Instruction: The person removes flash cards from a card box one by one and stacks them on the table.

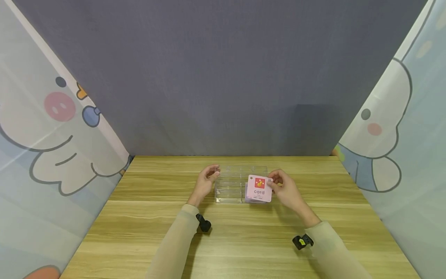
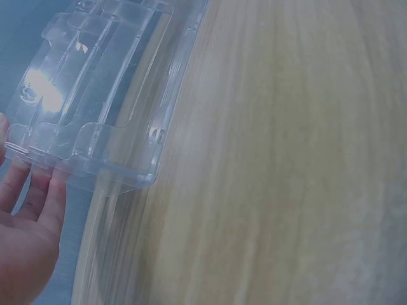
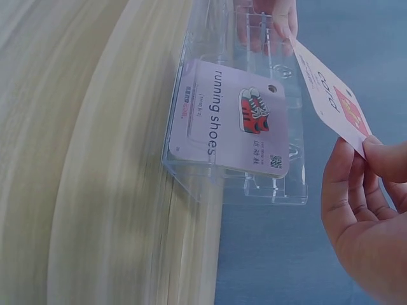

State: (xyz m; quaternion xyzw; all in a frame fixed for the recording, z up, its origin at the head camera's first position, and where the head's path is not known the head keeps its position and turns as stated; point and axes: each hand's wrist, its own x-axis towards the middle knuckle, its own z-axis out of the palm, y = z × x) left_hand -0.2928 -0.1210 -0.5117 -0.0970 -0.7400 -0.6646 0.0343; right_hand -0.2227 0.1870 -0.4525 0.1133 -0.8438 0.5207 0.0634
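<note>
On wooden table (image 1: 146, 232): right hand (image 1: 287, 191) pinching pink card (image 1: 259, 188); left hand (image 1: 205, 182), fingers loose, touching clear box (image 1: 230, 186).

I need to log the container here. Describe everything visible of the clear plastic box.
The clear plastic box is a see-through, glossy tray with moulded ridges that form slots. It sits on the wooden table, midway between the hands. The left hand touches its left end. A lilac "running shoes" card lies in it at the right end. The right hand pinches a pink card above that end.
</note>
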